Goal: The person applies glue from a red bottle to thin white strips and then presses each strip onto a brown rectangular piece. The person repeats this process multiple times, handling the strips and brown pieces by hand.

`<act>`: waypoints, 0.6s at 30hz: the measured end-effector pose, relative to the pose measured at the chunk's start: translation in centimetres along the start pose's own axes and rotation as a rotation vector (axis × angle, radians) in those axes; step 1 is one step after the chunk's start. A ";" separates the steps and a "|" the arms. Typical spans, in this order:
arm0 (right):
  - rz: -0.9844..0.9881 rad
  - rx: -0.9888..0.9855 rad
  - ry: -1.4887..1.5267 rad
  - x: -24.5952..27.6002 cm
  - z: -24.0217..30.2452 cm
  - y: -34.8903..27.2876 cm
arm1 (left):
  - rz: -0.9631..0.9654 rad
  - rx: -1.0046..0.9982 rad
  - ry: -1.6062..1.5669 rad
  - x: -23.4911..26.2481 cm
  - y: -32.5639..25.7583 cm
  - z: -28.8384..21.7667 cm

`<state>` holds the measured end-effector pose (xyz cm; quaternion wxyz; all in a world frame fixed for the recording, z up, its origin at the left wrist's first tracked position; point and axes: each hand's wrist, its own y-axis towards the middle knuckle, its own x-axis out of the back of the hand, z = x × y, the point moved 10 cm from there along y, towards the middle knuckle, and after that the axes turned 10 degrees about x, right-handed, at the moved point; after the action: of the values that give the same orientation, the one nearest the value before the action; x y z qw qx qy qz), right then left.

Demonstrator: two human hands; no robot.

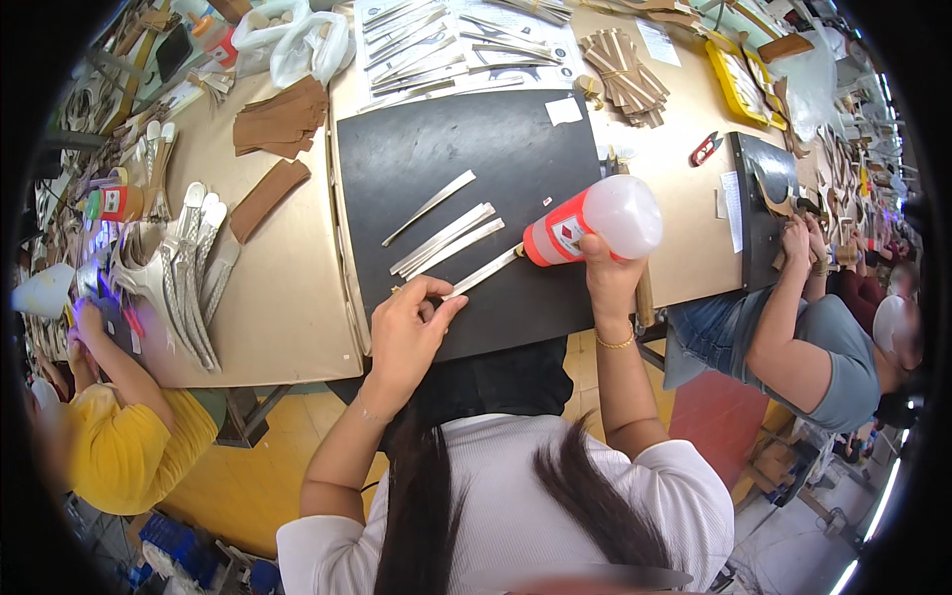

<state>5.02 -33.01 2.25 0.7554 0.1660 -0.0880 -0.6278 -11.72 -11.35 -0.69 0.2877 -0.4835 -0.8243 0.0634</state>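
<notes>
My right hand [610,283] grips a translucent squeeze bottle [623,216] with a red label, tipped on its side. Its brown nozzle touches the far end of a pale metallic strip [486,272]. That strip's near end is pinched between the fingers of my left hand [412,322], which is closed on it. Both hands are over a black work board [466,134]. Just beyond my left hand lie several loose pale strips [446,241], with one more strip [428,207] set apart farther up the board.
Brown leather pieces [283,117] and bundled silvery straps [178,268] lie to the left. More pale strips [426,45] rest on printed paper at the back. On the right are red snips [706,149] and a yellow tray [739,84]. Co-workers sit at both sides.
</notes>
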 end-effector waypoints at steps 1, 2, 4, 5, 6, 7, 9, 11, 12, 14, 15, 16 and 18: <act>0.007 -0.016 0.014 -0.3 -0.1 -0.2 | 0.004 0.012 -0.007 -0.1 -0.1 0.2; 0.004 -0.032 0.011 -0.5 -0.3 -0.3 | -0.005 0.014 -0.018 -0.2 -0.1 0.3; 0.023 -0.061 0.041 -1.4 -0.6 -0.6 | -0.021 0.020 -0.001 -0.1 -0.1 0.5; 0.021 -0.078 0.029 -1.5 -0.7 -0.8 | -0.016 0.002 -0.007 -0.2 -0.1 0.4; 0.032 -0.079 0.056 -2.0 -0.8 -0.9 | -0.026 -0.021 -0.007 -0.2 -0.1 0.4; 0.035 -0.079 0.069 -2.3 -0.8 -1.0 | -0.033 -0.042 -0.009 -0.2 -0.2 0.3; 0.042 -0.088 0.107 -2.9 -1.0 -1.4 | -0.059 -0.112 0.023 -0.2 -0.2 0.0; 0.040 -0.111 0.154 -3.6 -1.3 -1.8 | -0.081 -0.139 0.048 -0.1 -0.4 0.0; 0.058 -0.099 0.169 -4.1 -1.2 -1.8 | -0.091 -0.132 0.057 -0.2 -0.4 0.1; 0.070 -0.096 0.180 -4.7 -1.1 -1.9 | -0.102 -0.132 0.076 -0.2 -0.5 0.2; 0.087 -0.098 0.190 -5.1 -1.1 -2.0 | -0.105 -0.138 0.086 -0.2 -0.5 0.1; 0.094 -0.106 0.197 -5.4 -1.0 -2.1 | -0.106 -0.136 0.088 -0.3 -0.5 0.2; 0.103 -0.127 0.219 -6.0 -1.0 -2.3 | -0.119 -0.189 0.087 -0.2 -0.6 -0.3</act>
<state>2.09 -27.31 0.94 0.8008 0.1807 0.0267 -0.5704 -11.95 -11.90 -0.30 0.2795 -0.4609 -0.8406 -0.0528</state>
